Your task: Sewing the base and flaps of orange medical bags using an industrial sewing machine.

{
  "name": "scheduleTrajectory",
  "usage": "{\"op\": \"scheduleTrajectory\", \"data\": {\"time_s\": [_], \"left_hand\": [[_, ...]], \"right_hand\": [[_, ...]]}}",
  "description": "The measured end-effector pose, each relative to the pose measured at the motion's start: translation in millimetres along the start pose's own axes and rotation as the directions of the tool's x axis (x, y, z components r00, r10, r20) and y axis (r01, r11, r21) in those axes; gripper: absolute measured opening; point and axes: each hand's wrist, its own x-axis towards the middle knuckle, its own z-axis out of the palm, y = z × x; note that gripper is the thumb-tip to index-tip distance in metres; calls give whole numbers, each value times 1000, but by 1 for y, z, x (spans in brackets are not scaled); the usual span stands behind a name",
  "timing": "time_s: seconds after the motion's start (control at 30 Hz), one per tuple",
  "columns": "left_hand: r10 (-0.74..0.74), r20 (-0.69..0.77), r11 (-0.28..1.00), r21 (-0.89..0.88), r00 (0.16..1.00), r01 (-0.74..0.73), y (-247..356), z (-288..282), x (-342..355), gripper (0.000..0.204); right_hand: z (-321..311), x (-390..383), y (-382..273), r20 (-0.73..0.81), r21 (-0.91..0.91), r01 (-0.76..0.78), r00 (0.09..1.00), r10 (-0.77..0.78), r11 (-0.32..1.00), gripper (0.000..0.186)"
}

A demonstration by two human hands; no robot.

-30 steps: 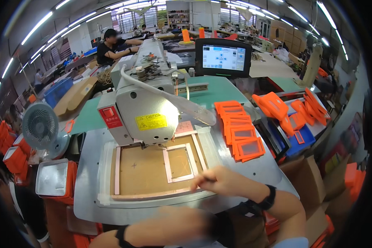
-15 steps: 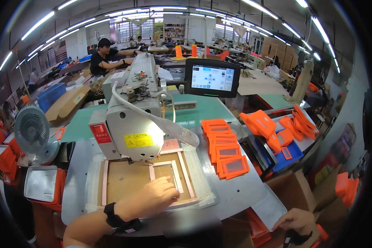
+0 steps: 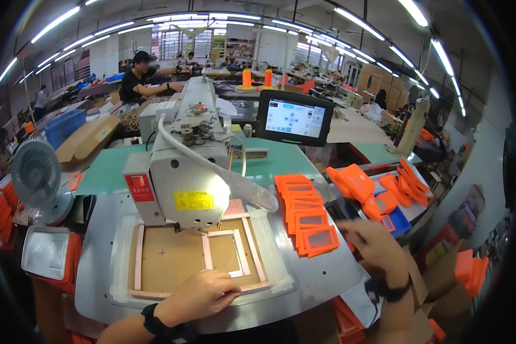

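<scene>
My left hand rests low over the front edge of the frame-shaped jig on the sewing machine bed. Its fingers are curled with thumb and fingertips together; whatever they pinch, if anything, does not show. A smaller pale rectangular frame lies inside the jig on the brown board, below the machine head. My right hand is raised to the right of a fanned row of orange-bordered mesh window panels. Its fingers, blurred by motion, stretch loosely toward the nearest panel, apart from it, and seem to hold nothing.
A touchscreen stands behind the machine. To the right, orange pouches lie in and around a blue bin. At left are a grey fan and stacked orange-edged pieces. Another person works farther back.
My right hand has lifted from the pale sheet at lower right up to beside the mesh panels. My left hand has drawn back toward the jig's front edge. The view has shifted slightly.
</scene>
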Motion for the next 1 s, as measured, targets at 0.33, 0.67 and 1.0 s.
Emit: {"op": "scheduleTrajectory", "data": {"time_s": [0.33, 0.67, 1.0], "left_hand": [[-47, -183, 998, 41, 982, 55, 8, 3, -10, 11], [-79, -192, 995, 51, 978, 91, 2, 5, -18, 11], [-138, -336, 990, -14, 932, 141, 7, 1, -12, 12]], "right_hand": [[49, 170, 76, -304, -522, -41, 942, -141, 852, 61], [70, 210, 53, -282, -537, 16, 939, -197, 844, 67], [77, 228, 35, -246, -509, 45, 949, -196, 859, 77]]}}
